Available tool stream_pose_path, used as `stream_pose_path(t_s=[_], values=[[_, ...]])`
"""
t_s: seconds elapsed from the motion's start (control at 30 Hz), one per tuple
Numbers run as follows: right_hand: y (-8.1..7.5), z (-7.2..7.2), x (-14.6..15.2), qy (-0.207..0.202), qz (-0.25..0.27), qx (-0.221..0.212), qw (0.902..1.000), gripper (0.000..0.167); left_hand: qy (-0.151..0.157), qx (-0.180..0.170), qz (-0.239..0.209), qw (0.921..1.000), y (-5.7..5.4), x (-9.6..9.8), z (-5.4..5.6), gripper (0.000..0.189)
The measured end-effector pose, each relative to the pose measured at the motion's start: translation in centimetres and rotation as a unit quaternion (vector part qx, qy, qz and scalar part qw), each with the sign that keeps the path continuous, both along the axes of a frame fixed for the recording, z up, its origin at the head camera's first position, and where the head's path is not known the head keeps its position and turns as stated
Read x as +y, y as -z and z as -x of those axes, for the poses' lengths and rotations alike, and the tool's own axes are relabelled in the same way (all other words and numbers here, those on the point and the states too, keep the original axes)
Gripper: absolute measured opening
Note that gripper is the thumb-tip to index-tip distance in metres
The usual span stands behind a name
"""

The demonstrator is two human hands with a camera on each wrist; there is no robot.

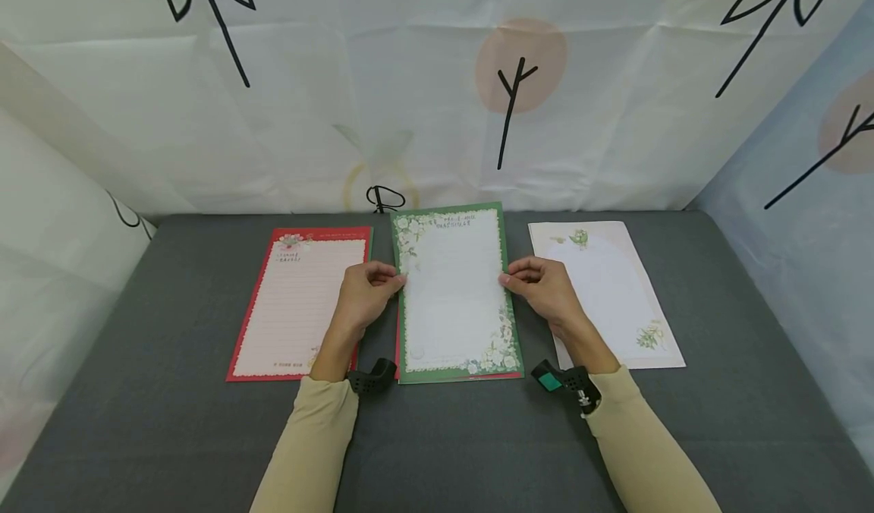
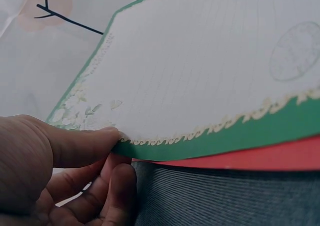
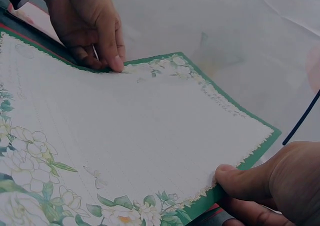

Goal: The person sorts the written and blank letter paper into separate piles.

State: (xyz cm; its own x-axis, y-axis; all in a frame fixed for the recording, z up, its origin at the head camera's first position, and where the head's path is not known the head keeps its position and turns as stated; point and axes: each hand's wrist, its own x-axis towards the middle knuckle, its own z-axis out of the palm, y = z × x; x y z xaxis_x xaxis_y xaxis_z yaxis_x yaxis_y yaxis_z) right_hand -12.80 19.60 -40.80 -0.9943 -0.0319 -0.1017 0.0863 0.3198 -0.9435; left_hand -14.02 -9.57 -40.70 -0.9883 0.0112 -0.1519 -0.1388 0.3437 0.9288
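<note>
Both hands hold a green-bordered sheet of letter paper (image 1: 451, 293) with printed white flowers, one at each long side. My left hand (image 1: 369, 293) pinches its left edge, thumb on top and fingers beneath. On the opposite edge my right hand (image 1: 542, 289) pinches the paper the same way. In the right wrist view the sheet (image 3: 140, 121) bows between the two hands, its far end raised. Below it a red-edged sheet (image 2: 240, 157) shows as a strip along the side in the left wrist view.
To the left lies a red-bordered lined sheet (image 1: 307, 300), with a green edge peeking out under it. White paper with green leaf prints (image 1: 608, 293) lies at the right, partly behind the right forearm. A printed cloth (image 1: 423, 80) hangs behind the dark grey table (image 1: 464, 452).
</note>
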Motion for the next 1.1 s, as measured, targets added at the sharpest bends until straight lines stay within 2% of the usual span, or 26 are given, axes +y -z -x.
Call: stream_pose_path(t_s=[0.2,0.43,0.63,0.8,0.97,1.1], values=[[-0.1,-0.1,0.0,0.001,-0.008,-0.002,1.0,0.021,0.001,-0.001,-0.015,0.9999,-0.1,-0.1,0.1,0.018],[-0.9,-0.1,0.0,-0.001,-0.003,-0.015,0.9999,0.023,0.012,0.03,-0.038,0.9987,-0.2,-0.3,0.1,0.018],[-1.4,-0.1,0.3,-0.019,0.018,-0.029,0.9992,0.026,-0.002,0.036,-0.059,0.9976,-0.2,-0.4,0.2,0.021],[-1.5,0.1,0.4,-0.034,0.012,-0.038,0.9986,0.027,-0.016,0.045,-0.066,0.9967,-0.1,-0.4,0.4,0.022],[-1.7,0.0,0.5,-0.048,0.017,-0.039,0.9979,0.027,-0.02,0.046,-0.078,0.9956,-0.4,-0.5,0.3,0.021],[-1.7,0.0,0.5,-0.046,0.041,-0.041,0.9972,0.027,-0.006,0.036,-0.087,0.9955,-0.7,-0.7,0.1,0.023]])
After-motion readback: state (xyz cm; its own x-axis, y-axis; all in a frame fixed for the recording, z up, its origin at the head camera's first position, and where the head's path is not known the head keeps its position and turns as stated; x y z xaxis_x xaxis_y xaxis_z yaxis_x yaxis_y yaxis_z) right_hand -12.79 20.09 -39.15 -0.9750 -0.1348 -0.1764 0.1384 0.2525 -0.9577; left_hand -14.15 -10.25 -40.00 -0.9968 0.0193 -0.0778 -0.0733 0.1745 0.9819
